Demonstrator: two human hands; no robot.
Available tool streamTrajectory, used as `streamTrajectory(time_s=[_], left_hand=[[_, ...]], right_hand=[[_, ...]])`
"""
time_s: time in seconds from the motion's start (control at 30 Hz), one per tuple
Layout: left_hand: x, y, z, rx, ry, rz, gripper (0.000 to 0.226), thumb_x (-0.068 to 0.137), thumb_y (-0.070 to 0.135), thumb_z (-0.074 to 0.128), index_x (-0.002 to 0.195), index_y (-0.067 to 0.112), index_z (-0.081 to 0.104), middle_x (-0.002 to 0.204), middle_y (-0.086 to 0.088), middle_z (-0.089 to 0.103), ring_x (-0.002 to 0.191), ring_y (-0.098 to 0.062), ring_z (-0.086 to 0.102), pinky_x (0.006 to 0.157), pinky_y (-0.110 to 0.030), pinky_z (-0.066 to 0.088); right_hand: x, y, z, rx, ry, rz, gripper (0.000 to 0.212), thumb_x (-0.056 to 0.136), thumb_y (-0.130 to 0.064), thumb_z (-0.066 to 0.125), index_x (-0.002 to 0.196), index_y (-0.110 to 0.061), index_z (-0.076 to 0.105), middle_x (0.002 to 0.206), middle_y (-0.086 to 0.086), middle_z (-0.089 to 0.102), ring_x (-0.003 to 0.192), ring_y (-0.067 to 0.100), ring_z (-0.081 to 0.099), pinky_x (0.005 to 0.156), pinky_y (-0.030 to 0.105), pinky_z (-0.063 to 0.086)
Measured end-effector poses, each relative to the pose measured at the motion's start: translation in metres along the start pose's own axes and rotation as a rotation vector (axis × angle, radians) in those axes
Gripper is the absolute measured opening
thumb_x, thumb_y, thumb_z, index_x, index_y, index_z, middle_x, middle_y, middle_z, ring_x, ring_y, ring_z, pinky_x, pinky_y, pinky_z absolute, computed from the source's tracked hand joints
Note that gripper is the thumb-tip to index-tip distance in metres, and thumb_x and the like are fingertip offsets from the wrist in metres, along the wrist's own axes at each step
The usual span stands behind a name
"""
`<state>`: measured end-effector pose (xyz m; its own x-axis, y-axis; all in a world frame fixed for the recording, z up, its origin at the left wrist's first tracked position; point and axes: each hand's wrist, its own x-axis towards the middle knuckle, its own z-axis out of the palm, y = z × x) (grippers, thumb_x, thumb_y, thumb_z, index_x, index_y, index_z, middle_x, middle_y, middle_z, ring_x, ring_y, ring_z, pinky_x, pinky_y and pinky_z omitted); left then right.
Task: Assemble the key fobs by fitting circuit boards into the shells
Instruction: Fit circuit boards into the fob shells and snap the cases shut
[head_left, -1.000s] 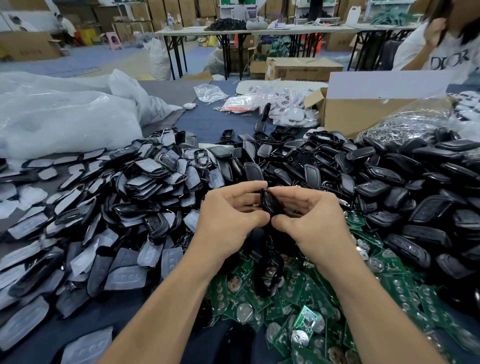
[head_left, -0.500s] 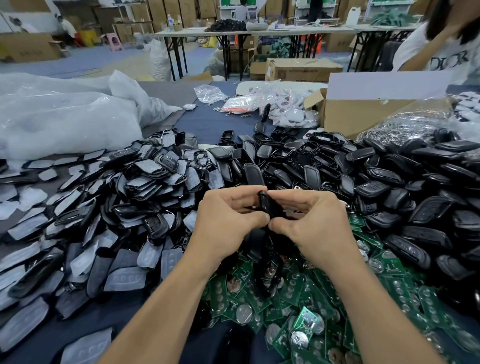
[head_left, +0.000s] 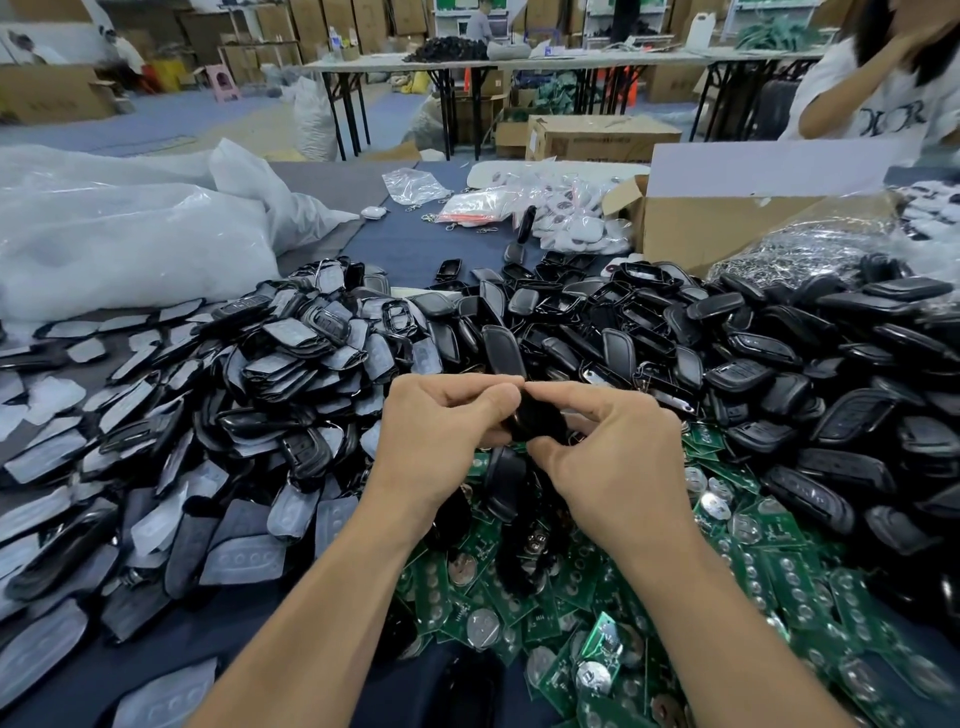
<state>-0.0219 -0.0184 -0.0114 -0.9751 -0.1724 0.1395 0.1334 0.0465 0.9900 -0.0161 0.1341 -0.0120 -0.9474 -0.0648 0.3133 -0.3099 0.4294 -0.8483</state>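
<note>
Both hands, left hand (head_left: 441, 431) and right hand (head_left: 608, 457), have fingers clamped on one black shell (head_left: 530, 421); best to squeeze evenly along the edges until it seats.

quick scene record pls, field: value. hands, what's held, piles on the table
left hand: pinches glossy black plastic key fob shell
right hand: pinches the same shell from the opposite side
below hands: heap of green circuit boards with silver coin cells
right of hands: heap of black plastic shells
left of hands: heap of grey-faced flat pieces
far right: open brown cardboard box
</note>
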Motion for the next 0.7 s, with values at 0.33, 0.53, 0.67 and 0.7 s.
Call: streamTrajectory(time_s=[0.33, 0.53, 0.67, 0.7], left_hand=[[0.005, -0.002, -0.005, -0.091, 0.027, -0.003, 0.024, 0.088, 0.0, 0.078, 0.076, 0.02, 0.085, 0.076, -0.011, 0.079, 0.069, -0.022, 0.078, 0.061, -0.027, 0.061], [0.004, -0.002, -0.001, -0.126, 0.047, 0.036, 0.028, 0.088, 0.0, 0.078, 0.074, 0.023, 0.084, 0.075, -0.008, 0.079, 0.069, -0.02, 0.077, 0.064, -0.031, 0.064], [0.003, -0.001, -0.001, -0.117, 0.047, 0.057, 0.027, 0.089, 0.001, 0.077, 0.076, 0.023, 0.084, 0.077, -0.008, 0.08, 0.072, -0.02, 0.077, 0.068, -0.03, 0.064], [0.003, -0.002, 0.0, -0.105, 0.043, 0.058, 0.026, 0.089, 0.002, 0.077, 0.078, 0.024, 0.085, 0.079, -0.007, 0.08, 0.074, -0.02, 0.077, 0.069, -0.031, 0.064]], right_hand=[[0.005, 0.01, 0.0, 0.074, -0.002, -0.041, 0.043, 0.068, -0.013, 0.082, 0.103, -0.038, 0.081, 0.082, -0.024, 0.076, 0.073, 0.002, 0.073, 0.062, 0.013, 0.054], [0.011, 0.011, -0.004, 0.394, -0.092, 0.123, 0.035, 0.072, -0.006, 0.085, 0.098, -0.029, 0.083, 0.086, -0.001, 0.081, 0.069, 0.015, 0.074, 0.064, 0.031, 0.06], [0.014, 0.012, -0.005, 0.652, -0.089, 0.3, 0.021, 0.089, 0.003, 0.075, 0.087, -0.015, 0.085, 0.088, 0.013, 0.08, 0.083, 0.028, 0.077, 0.068, 0.028, 0.062], [0.014, 0.013, -0.006, 0.647, -0.078, 0.3, 0.022, 0.088, 0.004, 0.075, 0.085, -0.015, 0.084, 0.087, 0.013, 0.08, 0.084, 0.029, 0.078, 0.068, 0.029, 0.063]])
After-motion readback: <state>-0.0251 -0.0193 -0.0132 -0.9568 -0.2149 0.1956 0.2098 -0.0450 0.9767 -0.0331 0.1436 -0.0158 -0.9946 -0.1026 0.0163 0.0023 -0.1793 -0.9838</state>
